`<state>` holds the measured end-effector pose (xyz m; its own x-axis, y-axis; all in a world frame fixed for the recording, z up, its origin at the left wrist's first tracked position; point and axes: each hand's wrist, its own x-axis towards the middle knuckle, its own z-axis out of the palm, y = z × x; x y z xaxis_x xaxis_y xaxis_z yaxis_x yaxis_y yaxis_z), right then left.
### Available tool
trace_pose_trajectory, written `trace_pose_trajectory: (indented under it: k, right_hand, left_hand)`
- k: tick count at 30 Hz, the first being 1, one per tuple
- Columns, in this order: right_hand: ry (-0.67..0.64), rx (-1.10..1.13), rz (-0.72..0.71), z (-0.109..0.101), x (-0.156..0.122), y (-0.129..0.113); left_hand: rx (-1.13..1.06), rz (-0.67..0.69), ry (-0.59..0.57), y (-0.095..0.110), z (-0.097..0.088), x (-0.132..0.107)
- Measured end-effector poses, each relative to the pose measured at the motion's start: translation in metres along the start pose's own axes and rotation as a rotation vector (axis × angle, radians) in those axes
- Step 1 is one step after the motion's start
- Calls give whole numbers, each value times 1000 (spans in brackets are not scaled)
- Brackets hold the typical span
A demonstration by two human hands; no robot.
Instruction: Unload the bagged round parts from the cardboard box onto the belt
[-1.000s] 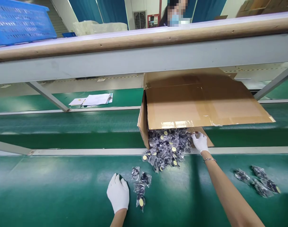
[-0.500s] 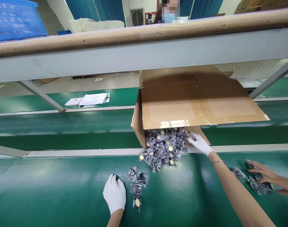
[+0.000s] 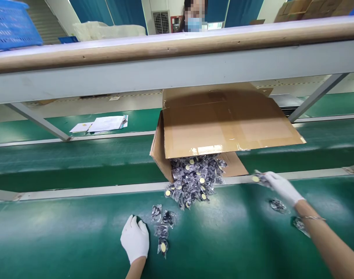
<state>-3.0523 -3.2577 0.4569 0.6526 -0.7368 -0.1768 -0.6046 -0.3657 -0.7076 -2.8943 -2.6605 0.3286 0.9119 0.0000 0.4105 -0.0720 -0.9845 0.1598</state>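
The right hand had a bagged piece pinched, poking out left of its grip! The left hand lay curled beside four packets; its contents I couldn't tell.

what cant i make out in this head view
All in the head view:
Deep inside the box: hidden by its flap.
Under the left hand: hidden by the hand itself.
Bag in the right hand: details blurred.
Print on the papers: too small.
Rest of the blue basket: cut off by the picture's left edge.
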Motion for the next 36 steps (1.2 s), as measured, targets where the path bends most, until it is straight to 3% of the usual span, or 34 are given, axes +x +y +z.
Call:
trace_pose_trajectory:
  k: [3,5,7,10,12,13,15,19,22,26,28,30,32,34,36]
  right_hand:
    - [242,-419,91,-50,7,26]
    - [325,-515,-33,-44,8,16]
    - [251,-371,-239,-2,3,-18]
    - [31,-124,-472,94,-11,-83]
    - [-24,-51,-486,146,-14,-112]
    - [-20,-34,-451,162,-13,-119]
    - [31,-20,-317,175,-2,-118]
    - [125,-22,-99,159,33,-100]
    - [55,-46,-102,158,53,-104]
    - [-7,-76,-131,165,53,-115]
    - [-21,-62,-134,153,42,-110]
    - [-41,-52,-136,123,27,-96]
    - [-33,-99,-101,75,13,-73]
    - [35,-224,-1,20,4,-45]
    - [183,-403,72,-26,0,-21]
  left_hand:
    - [-5,-11,-9,0,0,0]
    - [-13,-15,-19,-1,0,0]
    - [-27,-20,-29,-1,1,-1]
    - [-46,-25,-30,-1,1,-1]
    - [-40,-22,-28,-2,1,-1]
    - [-31,-18,-26,-2,2,-2]
    - [-7,-5,-21,-3,2,-1]
    - [22,21,1,-3,2,-1]
    - [24,30,25,-3,1,-1]
    - [17,37,27,-3,1,-1]
    - [10,28,20,-3,0,-1]
    - [4,21,13,-2,-1,-1]
    - [-1,19,10,-2,-1,-1]
    - [-5,23,14,-1,-1,-1]
    - [-6,23,18,-1,-1,-1]
